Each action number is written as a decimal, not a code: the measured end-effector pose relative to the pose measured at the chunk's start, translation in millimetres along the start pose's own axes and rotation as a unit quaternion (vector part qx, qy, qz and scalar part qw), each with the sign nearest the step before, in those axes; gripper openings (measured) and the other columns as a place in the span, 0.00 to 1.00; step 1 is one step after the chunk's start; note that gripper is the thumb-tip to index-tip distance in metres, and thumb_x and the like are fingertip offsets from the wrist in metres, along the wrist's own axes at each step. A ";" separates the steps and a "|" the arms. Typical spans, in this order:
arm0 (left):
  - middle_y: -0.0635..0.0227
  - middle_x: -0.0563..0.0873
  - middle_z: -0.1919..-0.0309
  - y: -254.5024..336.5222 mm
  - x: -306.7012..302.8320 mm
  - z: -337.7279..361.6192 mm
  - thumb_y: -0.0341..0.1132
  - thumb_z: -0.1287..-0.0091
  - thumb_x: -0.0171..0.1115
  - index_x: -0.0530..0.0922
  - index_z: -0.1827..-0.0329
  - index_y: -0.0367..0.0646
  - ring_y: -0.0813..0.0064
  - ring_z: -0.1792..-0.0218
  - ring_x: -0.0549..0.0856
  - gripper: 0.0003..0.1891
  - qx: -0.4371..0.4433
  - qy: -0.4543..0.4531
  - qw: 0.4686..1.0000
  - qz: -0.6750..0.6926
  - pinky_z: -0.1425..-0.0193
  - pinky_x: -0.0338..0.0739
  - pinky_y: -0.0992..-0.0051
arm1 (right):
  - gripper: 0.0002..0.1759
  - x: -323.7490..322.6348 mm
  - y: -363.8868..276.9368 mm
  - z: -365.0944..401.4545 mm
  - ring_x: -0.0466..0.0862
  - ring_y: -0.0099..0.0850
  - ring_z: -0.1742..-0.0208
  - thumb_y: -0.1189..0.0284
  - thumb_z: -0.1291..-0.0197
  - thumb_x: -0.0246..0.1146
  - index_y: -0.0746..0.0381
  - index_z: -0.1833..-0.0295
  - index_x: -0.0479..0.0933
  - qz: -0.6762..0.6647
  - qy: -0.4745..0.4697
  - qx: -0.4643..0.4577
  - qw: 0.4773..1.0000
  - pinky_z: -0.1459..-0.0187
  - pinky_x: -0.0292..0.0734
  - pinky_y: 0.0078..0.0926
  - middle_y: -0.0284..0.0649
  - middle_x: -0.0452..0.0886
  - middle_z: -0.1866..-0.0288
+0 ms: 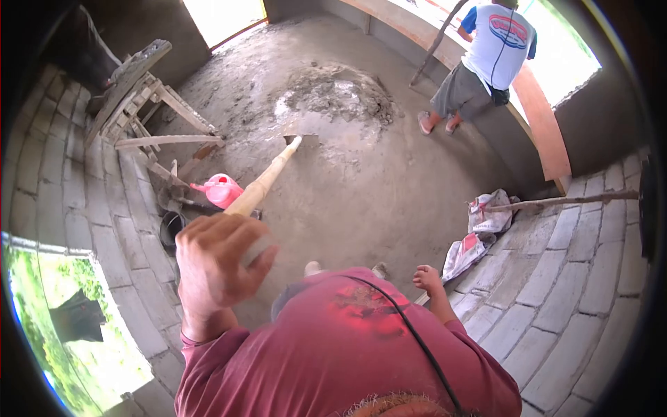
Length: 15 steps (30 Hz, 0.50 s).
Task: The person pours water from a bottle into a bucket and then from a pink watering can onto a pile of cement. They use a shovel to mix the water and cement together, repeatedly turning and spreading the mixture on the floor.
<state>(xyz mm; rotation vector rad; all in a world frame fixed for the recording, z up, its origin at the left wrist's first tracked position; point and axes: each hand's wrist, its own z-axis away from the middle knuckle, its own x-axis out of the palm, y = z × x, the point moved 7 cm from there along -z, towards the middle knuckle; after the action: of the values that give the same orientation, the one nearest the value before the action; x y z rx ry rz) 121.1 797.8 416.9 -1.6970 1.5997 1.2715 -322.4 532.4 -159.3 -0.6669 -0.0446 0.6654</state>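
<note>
Item: long-handled hoe [267, 177], pale wooden shaft. It slants away from the person across the concrete floor [375, 194]. Its blade [306, 139] rests flat on the floor at the near edge of a heap of wet grey mortar [340, 94].

Left hand [212, 267]: raised in front of the chest, with the fingers wrapped shut round the near end of the shaft and the back of the hand uppermost.

Right hand [427, 278]: low at the person's side and well apart from the hoe. The fingers are curled into a loose fist; whether anything lies inside them cannot be told.

The person wears a red long-sleeved shirt [347, 354], with a black cord [417, 340] running across it.

Left of the shaft:
- a pink watering can [222, 189] stands on the floor;
- a black bucket [170, 229] sits just beside it, against the curved block wall [90, 208];
- a rough timber trestle [149, 104] leans behind them.

Right of the person:
- crumpled cement sacks [479, 233] lie at the foot of the wall;
- a long stick [563, 201] lies with one end over them.

Far side, beyond the mortar: a second person [497, 48] in a white and blue shirt and grey shorts stands facing a low wall with an orange top [538, 118]. A pole [434, 45] leans nearby.
</note>
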 end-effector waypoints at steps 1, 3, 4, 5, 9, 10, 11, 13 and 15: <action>0.65 0.88 0.71 4.4 2.9 -4.1 0.35 0.51 0.77 0.83 0.67 0.45 0.59 0.70 0.88 0.12 -0.017 0.023 1.000 -0.002 0.65 0.80 0.64 | 0.23 -10.8 -11.1 0.3 0.85 0.31 0.68 0.80 0.39 0.62 0.69 0.37 0.75 -0.009 -0.002 -0.008 1.000 0.73 0.79 0.26 0.42 0.84 0.60; 0.60 0.88 0.70 11.7 8.1 -12.8 0.35 0.52 0.77 0.84 0.66 0.43 0.55 0.67 0.88 0.13 -0.055 0.040 0.998 -0.010 0.62 0.81 0.63 | 0.22 -41.3 -22.7 -3.9 0.85 0.30 0.68 0.80 0.38 0.62 0.69 0.37 0.75 -0.026 -0.002 -0.022 0.999 0.73 0.78 0.26 0.42 0.84 0.60; 0.59 0.88 0.69 12.1 10.1 -15.1 0.34 0.49 0.77 0.84 0.65 0.41 0.54 0.67 0.88 0.12 -0.103 0.043 0.993 -0.022 0.60 0.81 0.63 | 0.22 -55.2 -25.1 -5.4 0.84 0.30 0.69 0.80 0.38 0.61 0.69 0.37 0.75 -0.030 -0.001 -0.014 0.999 0.74 0.78 0.26 0.42 0.84 0.60; 0.59 0.88 0.68 12.0 12.0 -15.7 0.33 0.47 0.76 0.84 0.64 0.41 0.56 0.66 0.89 0.11 -0.136 0.062 0.988 -0.037 0.59 0.82 0.63 | 0.22 -76.7 -15.7 -14.3 0.84 0.30 0.69 0.79 0.38 0.61 0.69 0.37 0.75 -0.032 -0.001 -0.004 0.999 0.74 0.78 0.26 0.43 0.84 0.60; 0.63 0.89 0.64 -0.9 17.7 -13.9 0.33 0.43 0.75 0.86 0.59 0.43 0.60 0.62 0.90 0.11 -0.264 0.108 0.951 -0.121 0.56 0.82 0.64 | 0.21 -160.6 28.2 -53.1 0.84 0.32 0.71 0.80 0.38 0.60 0.70 0.38 0.75 -0.015 0.002 0.062 0.998 0.76 0.76 0.29 0.43 0.82 0.63; 0.61 0.90 0.62 -5.2 18.8 -12.2 0.35 0.42 0.74 0.85 0.57 0.43 0.58 0.59 0.90 0.12 -0.295 0.093 0.942 -0.132 0.53 0.82 0.62 | 0.21 -177.5 32.7 -52.9 0.84 0.32 0.71 0.80 0.38 0.60 0.70 0.38 0.75 -0.009 0.002 0.087 0.996 0.76 0.77 0.29 0.43 0.82 0.63; 0.58 0.89 0.61 -11.5 22.8 -5.9 0.37 0.42 0.75 0.85 0.56 0.42 0.55 0.58 0.89 0.14 -0.329 0.064 0.928 -0.165 0.52 0.81 0.60 | 0.21 -192.1 37.5 -57.3 0.84 0.32 0.72 0.80 0.39 0.61 0.69 0.39 0.75 -0.052 -0.020 0.085 0.995 0.75 0.77 0.29 0.41 0.82 0.65; 0.53 0.89 0.60 -28.4 30.0 11.2 0.40 0.44 0.76 0.83 0.55 0.41 0.50 0.57 0.88 0.18 -0.422 -0.044 0.882 -0.205 0.52 0.80 0.57 | 0.19 -208.4 21.4 -55.6 0.84 0.32 0.72 0.80 0.39 0.61 0.68 0.41 0.76 0.019 0.004 0.111 0.994 0.75 0.77 0.28 0.41 0.82 0.65; 0.50 0.88 0.60 -48.6 32.2 47.2 0.43 0.48 0.78 0.82 0.55 0.39 0.45 0.57 0.86 0.23 -0.474 -0.166 0.838 -0.214 0.52 0.78 0.55 | 0.16 -230.5 35.4 -100.5 0.84 0.33 0.71 0.79 0.38 0.62 0.65 0.44 0.78 0.109 -0.038 0.043 0.992 0.76 0.75 0.29 0.43 0.82 0.66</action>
<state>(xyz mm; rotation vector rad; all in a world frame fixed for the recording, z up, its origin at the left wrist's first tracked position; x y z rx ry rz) 149.6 831.2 356.0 -2.0114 0.2849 2.1177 -500.5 362.2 -221.1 -0.5676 -0.0132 0.8978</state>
